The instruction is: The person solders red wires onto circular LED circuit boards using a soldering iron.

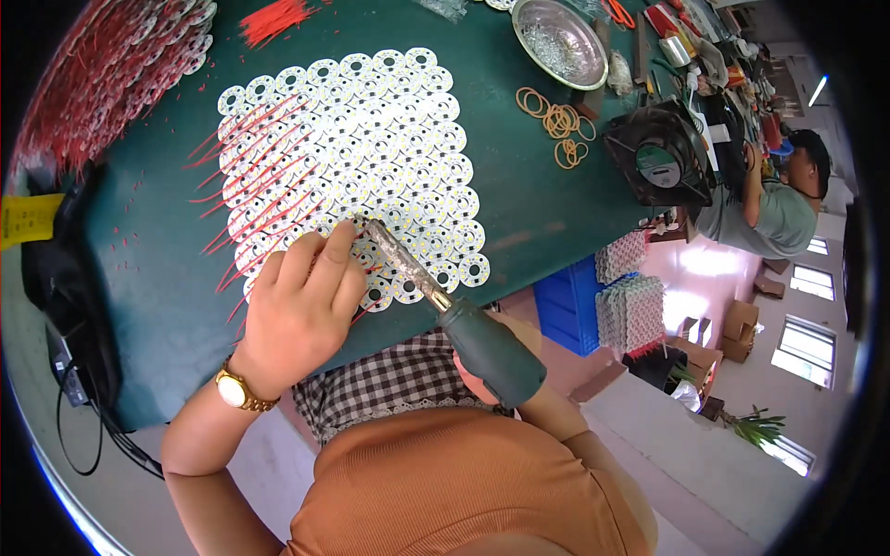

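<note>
A sheet of round white LED circuit boards [389, 153] lies on the green table, with rows of thin red wires [269, 176] on its left part. My left hand [306, 301] rests over the lower part of the sheet, its fingers bent and closed. Red wire ends stick out beside it; the thumb and exact pinch are hidden. In my right hand [475, 380] is a soldering iron [491, 352] with a dark green handle, which covers most of that hand. The iron's tip touches or hovers just above the boards, right beside my left fingertips.
Stacked wired boards [120, 74] stand far left, near loose red wires [273, 20]. A metal bowl [561, 42], rubber bands [561, 120] and a black fan [658, 157] sit to the right. Beyond the table are a blue crate [565, 310] and another person [769, 208].
</note>
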`<state>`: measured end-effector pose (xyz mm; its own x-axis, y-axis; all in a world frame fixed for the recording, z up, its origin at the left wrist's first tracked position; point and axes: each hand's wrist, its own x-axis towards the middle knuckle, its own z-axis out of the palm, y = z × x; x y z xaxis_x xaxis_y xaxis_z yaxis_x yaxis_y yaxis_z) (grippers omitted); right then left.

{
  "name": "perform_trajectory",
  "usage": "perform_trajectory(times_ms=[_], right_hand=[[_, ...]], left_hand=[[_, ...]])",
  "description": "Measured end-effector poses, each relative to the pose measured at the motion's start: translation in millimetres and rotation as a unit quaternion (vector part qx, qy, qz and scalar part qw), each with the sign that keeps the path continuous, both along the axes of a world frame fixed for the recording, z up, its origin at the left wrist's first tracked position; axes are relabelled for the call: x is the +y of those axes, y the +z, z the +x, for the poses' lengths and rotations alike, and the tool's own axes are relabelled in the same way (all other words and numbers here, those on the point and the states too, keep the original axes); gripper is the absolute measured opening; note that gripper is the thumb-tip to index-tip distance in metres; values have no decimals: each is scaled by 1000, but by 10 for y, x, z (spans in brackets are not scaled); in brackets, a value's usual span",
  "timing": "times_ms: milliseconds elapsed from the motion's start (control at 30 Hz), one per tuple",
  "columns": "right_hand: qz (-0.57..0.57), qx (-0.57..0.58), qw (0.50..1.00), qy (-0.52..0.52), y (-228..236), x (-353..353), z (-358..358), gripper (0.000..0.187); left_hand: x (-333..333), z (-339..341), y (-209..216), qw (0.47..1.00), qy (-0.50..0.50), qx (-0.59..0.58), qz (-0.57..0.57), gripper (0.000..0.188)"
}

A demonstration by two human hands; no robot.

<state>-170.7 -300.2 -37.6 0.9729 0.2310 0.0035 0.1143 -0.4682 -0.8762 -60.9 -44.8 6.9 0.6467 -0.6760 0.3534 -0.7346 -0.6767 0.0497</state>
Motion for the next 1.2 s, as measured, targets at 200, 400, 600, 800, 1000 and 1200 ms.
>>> perform_trajectory(times_ms=[200,400,600,800,1000,1200], right_hand=[[-57,-48,997,31,94,-4,53,50],[20,12,1000,-6,103,2,67,48],[-59,-44,997,-36,61,-51,-30,47],[-162,-153,971,-92,404,-250,113,47],[-207,-265,913,-231,775,-867,-64,15],[-150,-159,879,-424,2381,-1453,-291,24]], left_hand=[[-36,-45,-19,1000,17,-9,17,13],[-48,-39,-20,1000,19,-15,20,10],[-41,-37,-11,1000,16,-20,15,10],[-21,-15,-22,1000,0,-29,-5,13],[9,-17,-25,998,12,-23,-56,10],[227,53,41,951,143,85,-260,12]])
